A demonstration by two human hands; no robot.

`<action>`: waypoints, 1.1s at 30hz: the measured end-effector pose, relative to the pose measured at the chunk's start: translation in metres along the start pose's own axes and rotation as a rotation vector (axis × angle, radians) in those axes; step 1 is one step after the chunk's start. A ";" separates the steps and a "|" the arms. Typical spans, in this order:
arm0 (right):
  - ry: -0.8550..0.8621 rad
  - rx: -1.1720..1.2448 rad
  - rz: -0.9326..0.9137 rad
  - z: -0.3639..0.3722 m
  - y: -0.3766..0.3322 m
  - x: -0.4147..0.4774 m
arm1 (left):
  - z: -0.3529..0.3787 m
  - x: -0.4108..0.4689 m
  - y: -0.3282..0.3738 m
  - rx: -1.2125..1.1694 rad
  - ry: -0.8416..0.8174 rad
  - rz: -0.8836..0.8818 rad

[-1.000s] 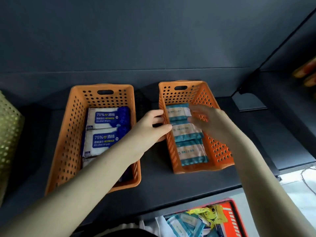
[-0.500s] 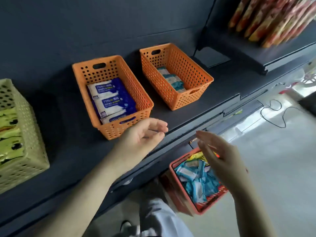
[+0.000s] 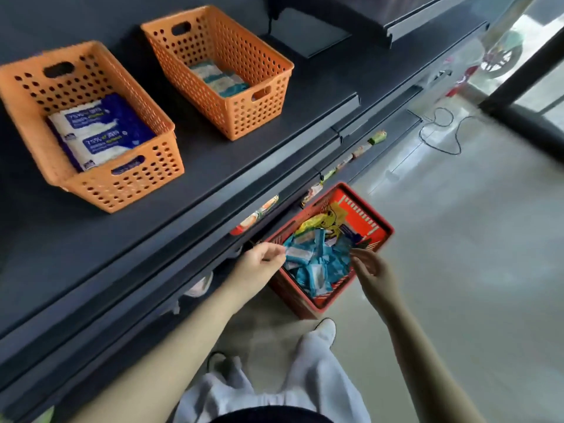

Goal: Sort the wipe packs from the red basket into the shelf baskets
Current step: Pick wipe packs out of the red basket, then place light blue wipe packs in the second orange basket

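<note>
The red basket (image 3: 377,225) stands on the floor below the shelf, holding several teal wipe packs (image 3: 319,270) and a yellow pack (image 3: 319,222). My left hand (image 3: 261,261) is at the basket's left rim and pinches the end of one teal wipe pack (image 3: 295,254). Over the basket's right side hovers my right hand (image 3: 370,268), fingers spread and holding nothing. On the dark shelf (image 3: 213,154), the left orange basket (image 3: 91,190) holds blue-and-white alcohol wipe packs (image 3: 100,132). The right orange basket (image 3: 259,117) holds teal packs (image 3: 219,79).
Snack packs (image 3: 259,213) line the lower shelf just behind the red basket. My white trouser legs and shoe (image 3: 326,326) are right below it. A black cable (image 3: 439,129) lies on the pale floor at the right, near a dark post (image 3: 525,71).
Both hands have left the right orange basket on the shelf and dropped to the red basket on the floor. The view has swung down and to the right.
</note>
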State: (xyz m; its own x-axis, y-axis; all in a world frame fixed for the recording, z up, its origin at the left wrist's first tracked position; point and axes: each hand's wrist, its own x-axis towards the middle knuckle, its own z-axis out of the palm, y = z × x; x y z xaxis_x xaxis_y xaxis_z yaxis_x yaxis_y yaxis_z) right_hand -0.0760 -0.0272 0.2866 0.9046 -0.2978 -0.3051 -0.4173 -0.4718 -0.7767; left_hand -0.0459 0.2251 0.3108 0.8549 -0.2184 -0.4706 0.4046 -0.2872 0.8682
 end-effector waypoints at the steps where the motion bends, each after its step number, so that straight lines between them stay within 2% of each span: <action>1: -0.014 -0.002 0.041 -0.003 0.012 0.014 | 0.012 0.012 -0.006 0.006 0.002 -0.055; 9: -0.218 -0.072 0.239 -0.022 0.100 0.146 | 0.101 0.120 -0.061 -0.042 0.170 -0.402; 12: -0.258 -0.104 0.260 -0.017 0.130 0.202 | 0.130 0.169 -0.084 -0.079 0.233 -0.470; 19: -0.204 0.087 0.434 0.039 0.199 0.322 | 0.178 0.289 -0.132 -0.162 0.278 -0.526; 24: -0.158 0.164 0.473 0.085 0.240 0.385 | 0.187 0.361 -0.183 -0.011 0.301 -0.486; 30: -0.133 0.238 0.510 0.120 0.264 0.413 | 0.192 0.397 -0.222 0.169 0.340 -0.579; 33: -0.071 0.320 0.528 0.123 0.265 0.412 | 0.192 0.403 -0.226 0.245 0.295 -0.659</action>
State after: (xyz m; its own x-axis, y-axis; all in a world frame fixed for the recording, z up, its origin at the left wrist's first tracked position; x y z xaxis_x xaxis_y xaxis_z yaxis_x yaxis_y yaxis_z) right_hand 0.1968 -0.1732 -0.1127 0.5914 -0.3622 -0.7204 -0.7731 -0.0008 -0.6343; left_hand 0.1446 0.0225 -0.1048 0.5265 0.3188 -0.7882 0.8073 -0.4782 0.3459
